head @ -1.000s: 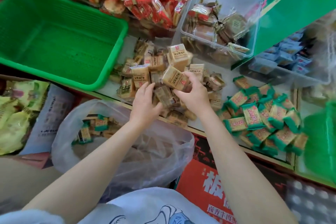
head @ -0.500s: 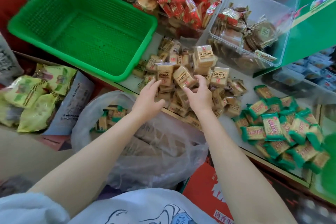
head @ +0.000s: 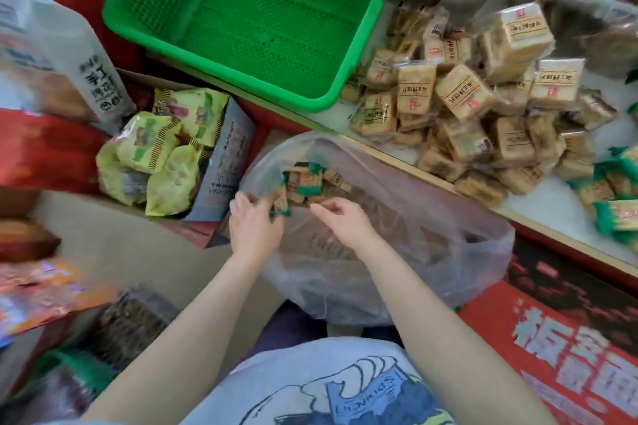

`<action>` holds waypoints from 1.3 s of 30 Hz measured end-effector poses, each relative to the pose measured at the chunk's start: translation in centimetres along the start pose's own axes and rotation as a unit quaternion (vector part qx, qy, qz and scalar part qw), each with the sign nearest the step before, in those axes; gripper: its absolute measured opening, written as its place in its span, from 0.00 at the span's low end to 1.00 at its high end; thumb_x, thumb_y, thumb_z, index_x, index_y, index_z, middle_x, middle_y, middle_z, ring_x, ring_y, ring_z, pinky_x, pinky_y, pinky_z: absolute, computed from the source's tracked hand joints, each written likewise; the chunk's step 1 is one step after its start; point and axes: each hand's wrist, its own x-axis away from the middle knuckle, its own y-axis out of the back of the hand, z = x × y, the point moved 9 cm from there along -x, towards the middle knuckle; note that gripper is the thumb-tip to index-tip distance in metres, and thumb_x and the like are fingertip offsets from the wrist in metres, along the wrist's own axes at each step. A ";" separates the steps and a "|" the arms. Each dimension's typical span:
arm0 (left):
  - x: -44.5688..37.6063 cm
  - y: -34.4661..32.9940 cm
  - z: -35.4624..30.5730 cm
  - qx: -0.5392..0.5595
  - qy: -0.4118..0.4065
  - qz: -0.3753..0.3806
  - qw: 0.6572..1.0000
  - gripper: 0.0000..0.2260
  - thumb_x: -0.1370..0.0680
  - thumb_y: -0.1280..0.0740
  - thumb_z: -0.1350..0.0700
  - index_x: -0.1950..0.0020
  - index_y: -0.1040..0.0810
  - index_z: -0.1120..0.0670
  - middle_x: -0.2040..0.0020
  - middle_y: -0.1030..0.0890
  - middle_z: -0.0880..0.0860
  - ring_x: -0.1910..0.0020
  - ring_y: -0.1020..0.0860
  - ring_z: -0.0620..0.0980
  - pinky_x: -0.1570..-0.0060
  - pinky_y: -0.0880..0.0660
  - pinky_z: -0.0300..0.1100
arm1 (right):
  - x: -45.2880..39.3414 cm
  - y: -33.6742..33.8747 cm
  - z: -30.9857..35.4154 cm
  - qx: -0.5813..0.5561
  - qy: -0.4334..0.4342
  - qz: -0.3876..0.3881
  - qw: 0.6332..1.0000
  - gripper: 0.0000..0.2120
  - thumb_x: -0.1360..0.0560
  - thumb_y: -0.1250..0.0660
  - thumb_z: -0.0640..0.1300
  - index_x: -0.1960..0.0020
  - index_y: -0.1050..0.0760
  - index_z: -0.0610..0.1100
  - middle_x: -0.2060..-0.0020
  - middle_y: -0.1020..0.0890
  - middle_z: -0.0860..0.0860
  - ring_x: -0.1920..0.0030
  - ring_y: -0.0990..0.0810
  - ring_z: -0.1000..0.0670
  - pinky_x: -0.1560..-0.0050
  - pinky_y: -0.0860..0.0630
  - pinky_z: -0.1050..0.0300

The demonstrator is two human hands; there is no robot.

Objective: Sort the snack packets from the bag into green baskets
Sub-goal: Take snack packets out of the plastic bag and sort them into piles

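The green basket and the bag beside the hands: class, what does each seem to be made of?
Green basket: apparently rigid moulded plastic with a slight sheen, its walls and floor an open mesh.
Bag: seemingly thin translucent plastic film, crinkled and limp, with packets showing through.

A pale, wood-edged worktop (head: 538, 207) stands above a beige floor (head: 114, 245) crowded with red cardboard cartons (head: 552, 355), in soft daylight.

The bag (head: 397, 252) sits before the surface (head: 552, 203). On the surface, the basket (head: 248, 21) lies left of the heaped packets (head: 466, 107). More packets (head: 307, 179) lie in the bag.
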 end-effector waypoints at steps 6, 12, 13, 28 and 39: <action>-3.9 -3.0 2.0 -0.010 -0.033 0.092 0.995 0.27 0.21 0.36 0.45 0.22 0.38 0.41 0.19 0.55 0.58 0.23 0.50 0.65 0.28 0.39 0.61 | -5.3 -6.9 -2.7 -0.100 -0.062 0.001 0.993 0.16 0.21 0.31 0.53 0.38 0.23 0.44 0.43 0.21 0.48 0.41 0.22 0.46 0.35 0.25 0.45; -6.4 -4.8 4.6 0.147 0.058 0.152 0.976 0.25 0.19 0.35 0.50 0.22 0.35 0.46 0.23 0.39 0.59 0.26 0.36 0.59 0.30 0.36 0.48 | -8.6 -9.1 -3.7 -0.161 -0.043 -0.006 0.986 0.16 0.19 0.33 0.43 0.34 0.23 0.37 0.38 0.19 0.43 0.41 0.22 0.48 0.44 0.26 0.55; -6.6 -4.9 4.6 0.177 0.062 0.163 0.969 0.24 0.19 0.35 0.51 0.23 0.34 0.48 0.26 0.34 0.54 0.29 0.33 0.55 0.33 0.34 0.45 | -8.9 -9.4 -3.9 -0.181 -0.048 -0.012 0.982 0.16 0.20 0.32 0.42 0.33 0.23 0.38 0.38 0.19 0.44 0.42 0.22 0.50 0.46 0.26 0.56; -1.7 -2.9 0.3 0.269 -0.034 0.254 0.929 0.24 0.20 0.34 0.52 0.24 0.32 0.41 0.28 0.28 0.47 0.31 0.29 0.47 0.40 0.32 0.38 | -3.9 -6.6 -6.8 -0.236 -0.121 0.044 0.963 0.16 0.21 0.31 0.46 0.34 0.24 0.45 0.47 0.16 0.48 0.50 0.17 0.47 0.57 0.21 0.56; 10.5 2.5 -19.0 0.202 -0.330 0.197 0.901 0.19 0.27 0.23 0.53 0.38 0.21 0.45 0.38 0.21 0.42 0.39 0.23 0.41 0.37 0.25 0.48 | 10.2 8.3 -6.3 -0.412 -0.081 0.118 0.900 0.13 0.20 0.38 0.52 0.52 0.24 0.42 0.75 0.36 0.50 0.79 0.38 0.54 0.79 0.43 0.63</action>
